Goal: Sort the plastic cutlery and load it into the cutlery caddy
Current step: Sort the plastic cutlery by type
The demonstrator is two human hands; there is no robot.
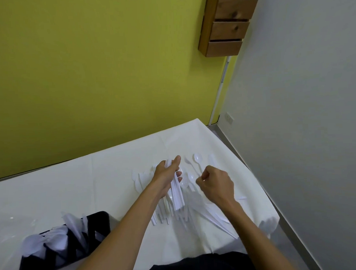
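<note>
White plastic cutlery [193, 203] lies in a loose pile on the white table cover [106, 177], with a few spoons [197, 158] at its far side. My left hand [168, 175] grips a stacked bundle of white cutlery [177, 195] above the pile, handles pointing toward me. My right hand [214, 185] hovers just right of it with fingers curled, pinching something small and pale that I cannot make out. A black cutlery caddy [62, 248] stands at the near left, holding several white pieces in its compartments.
The table's right edge [261, 184] drops to a grey floor beside a grey wall. A yellow-green wall runs behind the table. A wooden rack of small drawers [227, 24] hangs high at the right. My dark clothing shows at the bottom.
</note>
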